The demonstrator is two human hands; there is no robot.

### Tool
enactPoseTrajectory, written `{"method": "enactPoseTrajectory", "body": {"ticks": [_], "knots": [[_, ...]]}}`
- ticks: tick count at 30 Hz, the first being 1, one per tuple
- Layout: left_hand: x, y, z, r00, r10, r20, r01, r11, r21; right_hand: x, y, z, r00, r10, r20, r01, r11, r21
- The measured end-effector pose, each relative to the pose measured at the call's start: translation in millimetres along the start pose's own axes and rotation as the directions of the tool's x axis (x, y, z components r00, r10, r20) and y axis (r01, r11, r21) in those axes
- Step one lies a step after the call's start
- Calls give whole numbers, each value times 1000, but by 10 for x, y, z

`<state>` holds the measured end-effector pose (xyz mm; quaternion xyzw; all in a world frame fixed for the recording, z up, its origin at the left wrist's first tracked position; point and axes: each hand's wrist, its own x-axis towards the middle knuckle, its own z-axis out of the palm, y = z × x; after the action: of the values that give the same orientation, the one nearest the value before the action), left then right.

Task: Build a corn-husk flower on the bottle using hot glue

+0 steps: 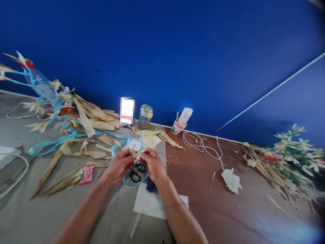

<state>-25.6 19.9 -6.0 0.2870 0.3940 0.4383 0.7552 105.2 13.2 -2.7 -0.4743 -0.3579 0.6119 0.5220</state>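
Note:
My left hand and my right hand meet over the table, fingers pinched together on a small pale strip of dried corn husk. Fingertips hide part of the strip. Just beneath the hands lie scissors with black handles, partly covered, beside light blue ribbon. A white round piece sits right behind the fingers. By my right wrist is a dark blue object, mostly hidden, on a white sheet.
Husks, a pink packet and a plastic bottle with husk flowers lie left. Behind stand a lidded jar and a paper cup. A white cable, crumpled tissue and white flowers are right.

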Motion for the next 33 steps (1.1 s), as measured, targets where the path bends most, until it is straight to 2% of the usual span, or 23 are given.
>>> {"method": "enactPoseTrajectory", "body": {"ticks": [6, 15, 21, 25, 28, 31, 33], "knots": [[22, -11, -21, 1000, 14, -7, -15, 995, -98, 4, 16, 5, 999, -42, -9, 43, 997, 68], [35, -16, 36, 981, 121, -151, -131, 989, -61, 1, 34, 7, 993, -100, -69, 98, 995, -32], [68, -48, 35, 951, 223, -214, -229, 973, -2, 10, 82, 3, 983, -172, -69, 155, 967, -201], [76, -17, 29, 930, 259, -261, -261, 965, 28, -6, 47, -68, 968, -243, -52, 197, 879, -434], [86, 10, -4, 919, 266, -291, -275, 961, 11, -41, -78, -202, 969, -244, 31, 215, 777, -592], [101, 18, -43, 918, 266, -295, -277, 961, 5, -95, -228, -327, 973, -204, 111, 219, 655, -723], [109, 18, -58, 921, 254, -294, -266, 964, -1, -141, -274, -345, 966, -184, 180, 252, 534, -807]]}}
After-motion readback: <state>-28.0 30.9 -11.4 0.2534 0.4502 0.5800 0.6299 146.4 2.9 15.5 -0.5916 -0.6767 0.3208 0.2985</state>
